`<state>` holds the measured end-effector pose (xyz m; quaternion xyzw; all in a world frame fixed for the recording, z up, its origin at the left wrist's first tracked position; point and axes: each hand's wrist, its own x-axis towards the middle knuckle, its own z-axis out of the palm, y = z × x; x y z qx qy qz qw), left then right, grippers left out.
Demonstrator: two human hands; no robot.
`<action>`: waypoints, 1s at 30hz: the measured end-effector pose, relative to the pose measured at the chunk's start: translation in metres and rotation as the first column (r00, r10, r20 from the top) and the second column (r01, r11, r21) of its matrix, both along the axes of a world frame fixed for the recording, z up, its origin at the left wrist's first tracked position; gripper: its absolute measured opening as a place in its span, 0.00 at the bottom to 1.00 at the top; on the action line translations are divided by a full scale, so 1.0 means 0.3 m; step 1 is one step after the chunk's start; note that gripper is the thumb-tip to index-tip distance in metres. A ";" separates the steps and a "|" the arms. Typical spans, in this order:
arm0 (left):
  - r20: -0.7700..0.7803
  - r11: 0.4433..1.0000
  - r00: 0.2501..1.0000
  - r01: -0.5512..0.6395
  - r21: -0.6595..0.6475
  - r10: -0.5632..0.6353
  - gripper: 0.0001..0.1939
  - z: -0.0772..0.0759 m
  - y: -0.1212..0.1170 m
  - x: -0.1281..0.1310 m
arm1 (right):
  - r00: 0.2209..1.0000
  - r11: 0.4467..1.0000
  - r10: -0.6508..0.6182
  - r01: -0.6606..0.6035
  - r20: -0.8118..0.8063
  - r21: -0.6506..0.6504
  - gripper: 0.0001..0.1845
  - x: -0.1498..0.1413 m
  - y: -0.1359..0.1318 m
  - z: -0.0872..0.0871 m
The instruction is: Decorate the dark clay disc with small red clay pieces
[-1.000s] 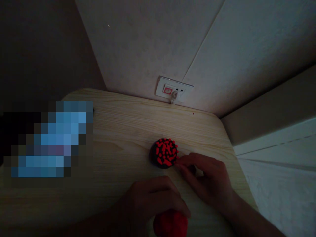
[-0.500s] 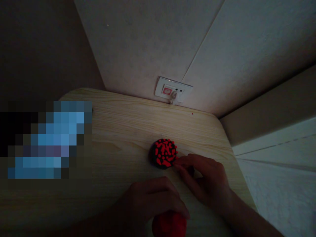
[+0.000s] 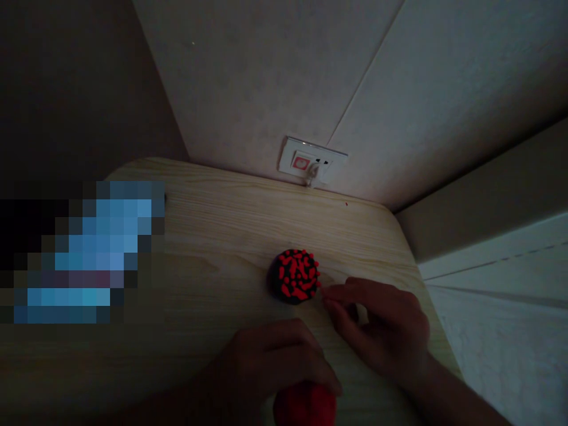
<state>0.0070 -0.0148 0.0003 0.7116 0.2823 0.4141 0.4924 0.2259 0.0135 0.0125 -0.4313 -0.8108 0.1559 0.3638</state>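
A dark, rounded lump point(image 3: 280, 290) sits on the wooden table, its top covered in bright red dots and short wavy strips, a few sticking out at the right edge. Just right of it, my right hand point(image 3: 384, 325) has thumb and forefinger pinched together. Whatever lies between those fingertips is too small and dark to make out; the tips are slightly apart from the lump. At the bottom, my left hand point(image 3: 279, 355) is curled over a smooth red ball point(image 3: 306, 407) that looks like modelling clay. The picture's lower edge cuts the ball off.
A pale wood-grain tabletop point(image 3: 213, 207) with rounded corners stands against the wall. A wall socket point(image 3: 302, 161) with a clear plug is behind it. A blurred-out blue patch point(image 3: 106, 236) covers the left side. One tiny red speck point(image 3: 347, 204) lies near the back edge.
My right hand has drawn back a little to the right, its fingertips leaving the edge of the dotted lump. My left hand and the red ball have barely moved.
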 end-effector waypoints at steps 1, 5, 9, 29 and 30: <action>-0.005 1.000 1.000 -0.009 -0.017 0.008 0.15 0.000 -0.001 -0.001 | 1.000 1.000 0.024 -0.024 -0.009 0.003 0.10 -0.004 0.002 0.003; -0.003 0.998 0.999 0.041 -0.057 -0.041 0.14 0.000 0.004 -0.006 | 0.995 0.995 0.094 -0.092 -0.036 0.042 0.10 -0.019 0.008 0.014; 0.005 0.997 0.998 0.061 -0.054 -0.061 0.14 0.007 0.013 -0.011 | 0.992 0.991 0.129 -0.128 -0.013 0.049 0.10 -0.018 0.009 0.009; -0.033 1.000 0.999 0.014 0.005 -0.014 0.13 0.007 0.013 -0.012 | 0.998 0.999 0.045 -0.045 -0.043 0.009 0.10 -0.011 0.006 0.002; -0.036 1.000 0.999 0.025 0.004 -0.025 0.13 0.008 0.016 -0.012 | 0.999 0.999 0.030 -0.030 -0.041 0.011 0.09 -0.009 0.005 0.001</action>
